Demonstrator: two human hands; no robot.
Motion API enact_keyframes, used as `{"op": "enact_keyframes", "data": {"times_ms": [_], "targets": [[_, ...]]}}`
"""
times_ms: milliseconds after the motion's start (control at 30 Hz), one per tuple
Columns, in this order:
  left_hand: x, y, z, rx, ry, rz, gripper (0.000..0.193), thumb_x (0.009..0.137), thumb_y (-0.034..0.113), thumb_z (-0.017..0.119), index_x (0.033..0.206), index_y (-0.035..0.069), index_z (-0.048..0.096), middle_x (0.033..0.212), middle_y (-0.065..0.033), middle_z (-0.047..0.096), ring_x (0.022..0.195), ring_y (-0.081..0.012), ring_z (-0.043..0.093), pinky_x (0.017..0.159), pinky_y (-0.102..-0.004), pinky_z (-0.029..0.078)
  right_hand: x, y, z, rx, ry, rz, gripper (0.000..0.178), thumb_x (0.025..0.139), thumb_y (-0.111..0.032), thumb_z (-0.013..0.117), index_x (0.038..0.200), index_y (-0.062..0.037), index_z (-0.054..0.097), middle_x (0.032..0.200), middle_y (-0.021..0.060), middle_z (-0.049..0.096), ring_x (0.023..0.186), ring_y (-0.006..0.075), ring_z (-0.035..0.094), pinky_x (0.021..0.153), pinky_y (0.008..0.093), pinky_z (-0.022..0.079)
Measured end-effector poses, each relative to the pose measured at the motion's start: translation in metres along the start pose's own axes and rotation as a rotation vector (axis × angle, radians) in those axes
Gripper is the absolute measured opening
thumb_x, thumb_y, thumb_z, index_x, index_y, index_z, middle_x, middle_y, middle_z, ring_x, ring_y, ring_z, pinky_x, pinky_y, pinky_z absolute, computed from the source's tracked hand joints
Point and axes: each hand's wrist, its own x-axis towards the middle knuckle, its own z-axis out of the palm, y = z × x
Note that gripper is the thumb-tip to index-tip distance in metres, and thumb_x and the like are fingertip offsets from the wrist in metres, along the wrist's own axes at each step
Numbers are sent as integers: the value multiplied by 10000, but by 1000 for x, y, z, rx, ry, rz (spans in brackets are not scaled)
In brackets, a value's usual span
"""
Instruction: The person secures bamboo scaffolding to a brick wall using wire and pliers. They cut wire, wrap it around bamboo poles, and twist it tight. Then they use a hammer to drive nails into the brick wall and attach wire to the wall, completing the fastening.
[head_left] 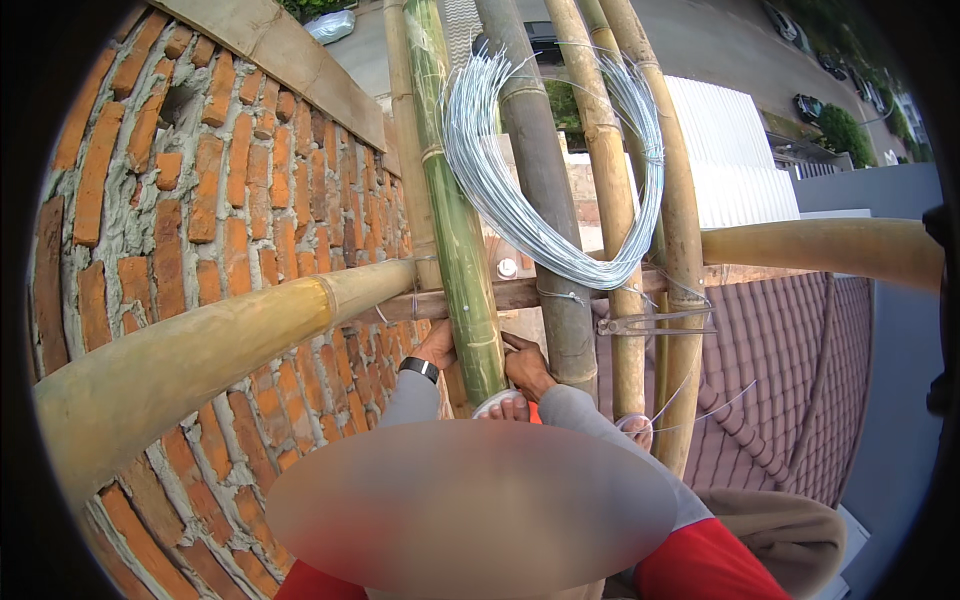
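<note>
A green bamboo pole (462,240) runs up the middle between my hands. My left hand (437,345) is at its left side, with the fingers passing behind the pole and hidden. On the other side, my right hand (527,366) has its fingers bent in toward the pole; whatever they pinch does not show. Just above both hands, a wooden crosspiece (430,304) passes behind the poles. A large coil of silvery wire (590,268) hangs over the neighbouring poles. Metal pincers (640,324) rest across the tan poles to the right.
A thick bamboo rail (200,350) slants along the rough brick wall (205,190) at left. Another rail (820,248) extends right. My feet in sandals (505,405) stand on the poles. Far below are a tiled roof (770,370) and a road with vehicles. Loose wire ends (715,405) stick out.
</note>
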Motion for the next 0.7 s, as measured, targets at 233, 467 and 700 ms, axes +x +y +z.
{"op": "enact_keyframes", "data": {"times_ms": [233,467,700], "targets": [[-72,103,36,878,463,464,524,1063,394,430,1377,0,575,1174,-176,696,1086,-219,649,913,-385,510,2,-1,4,-13,15,-31,397,959,-116,562,1325,-201,690,1303,218,667,1137,301,674,955,330,517],[47,130,34,-112,234,239,640,1052,533,366,1415,30,525,1312,-128,638,1134,-300,622,1032,-418,487,-8,-37,4,80,-17,66,462,953,-52,528,1366,-208,666,1017,103,715,682,144,531,570,297,424],[88,114,2,-117,87,74,656,1017,562,442,1378,22,535,1297,-189,632,1124,-326,643,951,-458,555,-6,-51,-1,87,-100,148,445,965,-83,567,1379,-220,653,1241,174,709,879,232,709,681,321,563]]}}
